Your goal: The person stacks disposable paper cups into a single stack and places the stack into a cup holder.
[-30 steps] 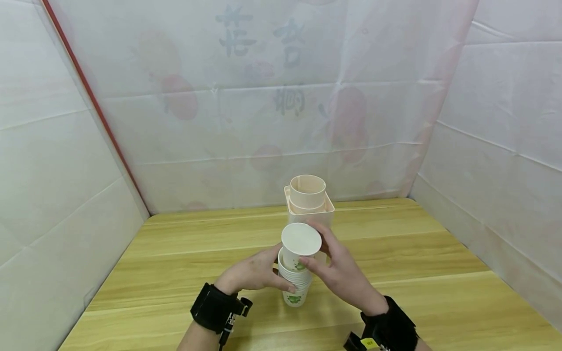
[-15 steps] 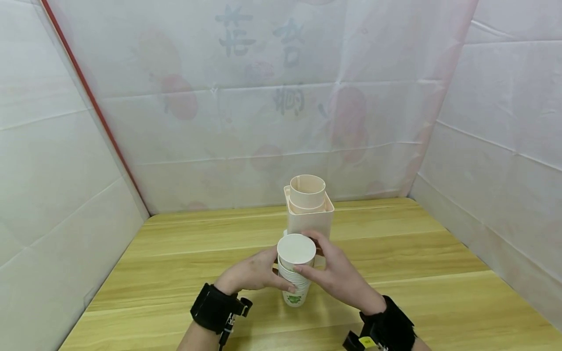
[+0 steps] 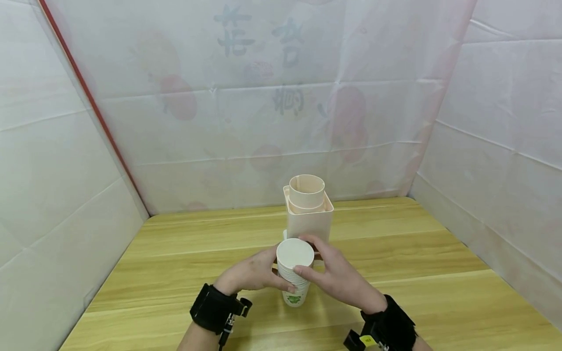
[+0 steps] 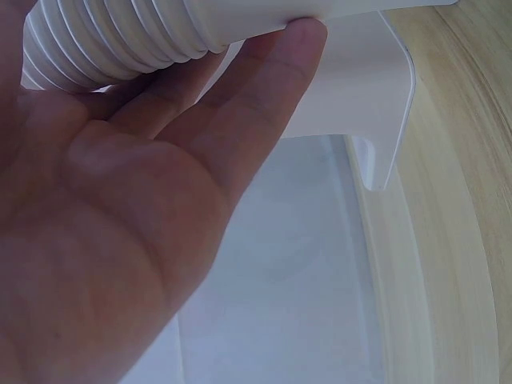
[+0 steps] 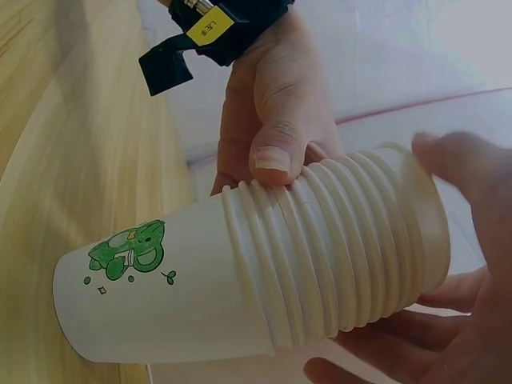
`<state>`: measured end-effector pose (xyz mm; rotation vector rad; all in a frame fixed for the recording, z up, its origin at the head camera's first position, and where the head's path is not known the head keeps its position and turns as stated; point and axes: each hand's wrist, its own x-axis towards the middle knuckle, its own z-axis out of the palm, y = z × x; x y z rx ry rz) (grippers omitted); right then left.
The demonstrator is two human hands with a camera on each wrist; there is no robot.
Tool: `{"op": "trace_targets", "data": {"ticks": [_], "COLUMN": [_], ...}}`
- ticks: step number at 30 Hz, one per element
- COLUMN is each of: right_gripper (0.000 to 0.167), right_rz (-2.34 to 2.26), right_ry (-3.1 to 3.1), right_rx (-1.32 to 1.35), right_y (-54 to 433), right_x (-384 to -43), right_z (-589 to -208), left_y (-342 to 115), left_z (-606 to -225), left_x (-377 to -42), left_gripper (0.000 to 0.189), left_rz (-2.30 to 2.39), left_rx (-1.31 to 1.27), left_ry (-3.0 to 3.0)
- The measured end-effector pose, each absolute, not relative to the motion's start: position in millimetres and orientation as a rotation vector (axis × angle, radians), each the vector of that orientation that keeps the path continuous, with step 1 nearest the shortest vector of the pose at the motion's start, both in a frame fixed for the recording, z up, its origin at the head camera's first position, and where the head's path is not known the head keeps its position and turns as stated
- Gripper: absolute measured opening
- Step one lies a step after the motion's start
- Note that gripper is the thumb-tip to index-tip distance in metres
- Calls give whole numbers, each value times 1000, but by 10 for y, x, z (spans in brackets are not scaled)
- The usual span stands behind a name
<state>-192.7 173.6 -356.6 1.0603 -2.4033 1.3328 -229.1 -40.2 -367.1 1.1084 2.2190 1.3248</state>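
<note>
A stack of nested white paper cups (image 3: 293, 298) stands upright on the table, a green cartoon print on the lowest one. My left hand (image 3: 252, 271) grips its left side, thumb across the front just under the rims. Around the top of the stack, my right hand (image 3: 337, 278) holds the uppermost paper cup (image 3: 295, 253) between thumb and fingers. That cup sits down inside the others, its rim close over theirs. In the right wrist view, the ridged row of rims (image 5: 320, 248) lies between both hands. The left wrist view shows my left fingers (image 4: 264, 104) beneath the cups.
Directly behind the cups stands a cream-coloured square holder (image 3: 309, 224) with a round tube (image 3: 307, 193) rising from its top. The wooden table (image 3: 197, 243) is bounded by white cloth walls (image 3: 246, 180) at the back and sides.
My right hand has moved down and slightly left, lowering the top paper cup into the stack. My left hand has kept its grip in place.
</note>
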Motion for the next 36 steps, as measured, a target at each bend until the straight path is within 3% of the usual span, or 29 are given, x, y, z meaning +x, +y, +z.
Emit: {"op": "trace_targets", "data": {"ticks": [4, 13, 24, 36], "right_gripper": [44, 45, 67, 69], "right_rz": [1352, 1341, 1370, 1352], "right_ry": [-2435, -2489, -2769, -2752], "right_rx": [1063, 1061, 1067, 1043], "right_y": [1736, 1745, 1908, 1900], "right_x": [-1936, -1955, -2008, -2053], "right_z": [-3573, -3581, -3702, -3723], "left_y": [-421, -443, -410, -380], "left_z": [-3661, -3652, -3645, -3604], "left_x": [-2277, -2280, -2260, -2251], "left_gripper": [73, 72, 76, 78], "left_rz": [1331, 1333, 1351, 1346], "left_rx": [1104, 1086, 1103, 1156], "left_ry": [2217, 2224, 2198, 2286]}}
